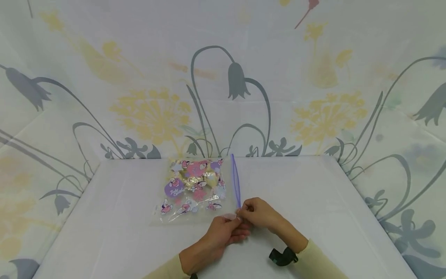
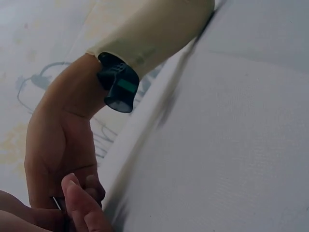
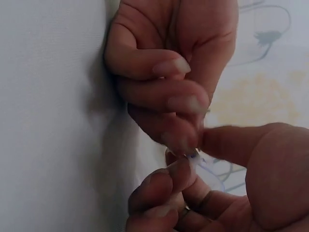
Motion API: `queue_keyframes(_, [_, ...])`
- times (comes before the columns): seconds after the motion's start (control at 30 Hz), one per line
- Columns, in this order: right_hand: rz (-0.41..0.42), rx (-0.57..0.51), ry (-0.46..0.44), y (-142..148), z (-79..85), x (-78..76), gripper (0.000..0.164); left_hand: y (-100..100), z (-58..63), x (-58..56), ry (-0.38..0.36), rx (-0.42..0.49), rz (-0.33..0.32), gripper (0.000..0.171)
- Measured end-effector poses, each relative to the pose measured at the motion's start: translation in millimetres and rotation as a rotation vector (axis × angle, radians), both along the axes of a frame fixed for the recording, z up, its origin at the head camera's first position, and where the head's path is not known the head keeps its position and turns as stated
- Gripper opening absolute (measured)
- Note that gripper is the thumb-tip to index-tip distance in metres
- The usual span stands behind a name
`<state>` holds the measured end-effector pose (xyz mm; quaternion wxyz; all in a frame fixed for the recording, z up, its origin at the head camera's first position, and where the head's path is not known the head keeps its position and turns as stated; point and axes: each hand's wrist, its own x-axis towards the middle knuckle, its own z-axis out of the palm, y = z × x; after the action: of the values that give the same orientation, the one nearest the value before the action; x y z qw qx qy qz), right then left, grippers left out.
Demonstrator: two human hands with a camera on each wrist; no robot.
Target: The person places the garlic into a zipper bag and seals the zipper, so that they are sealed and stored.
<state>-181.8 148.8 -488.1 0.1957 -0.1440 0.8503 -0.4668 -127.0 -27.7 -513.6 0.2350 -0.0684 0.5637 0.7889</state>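
A clear zip bag (image 1: pixel 196 221) printed with pink and purple cartoon figures lies flat on the white table. Its purple zip strip (image 1: pixel 233 170) runs along the right side, the two edges bowed slightly apart in the middle. At the strip's near end, my left hand (image 1: pixel 220 235) pinches the bag's corner between thumb and fingers. My right hand (image 1: pixel 260 213) pinches the same end from the right, its fingertips touching the left ones. In the right wrist view the left hand (image 3: pixel 169 72) has curled fingers, and the right hand (image 3: pixel 270 179) meets it from below. Fingers hide most of the gripped corner.
The white table (image 1: pixel 115 201) spreads around the bag. A flower-printed cloth (image 1: pixel 216 116) rises behind it and at both sides. A dark wrist camera (image 1: pixel 283 257) sits at the right cuff. Yellowish material inside the bag shows through the print.
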Motion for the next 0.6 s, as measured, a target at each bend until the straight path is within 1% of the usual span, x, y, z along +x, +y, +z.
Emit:
queue_keyframes(0.13, [0.075,0.039,-0.016,2.3,2.9,-1.2,0.031,-1.2,0.6,-3.5,-0.032,-0.037,-0.001,0.020])
queue_keyframes(0.23, [0.136,0.011,-0.085,4.6,3.7,-4.8,0.033,-2.6,0.8,-3.8,-0.041,-0.058,-0.013,0.020])
queue_keyframes(0.33, [0.177,-0.024,-0.147,7.2,4.8,-9.0,0.032,-3.3,1.9,-3.9,-0.033,-0.069,-0.030,0.020])
queue_keyframes(0.47, [0.222,-0.042,-0.156,8.6,5.8,-12.9,0.031,-3.7,3.5,-4.1,-0.021,-0.079,-0.043,0.018])
queue_keyframes(0.6, [0.234,-0.096,-0.169,7.2,4.3,-15.6,0.033,-4.3,6.4,-4.4,-0.033,-0.080,-0.054,0.018])
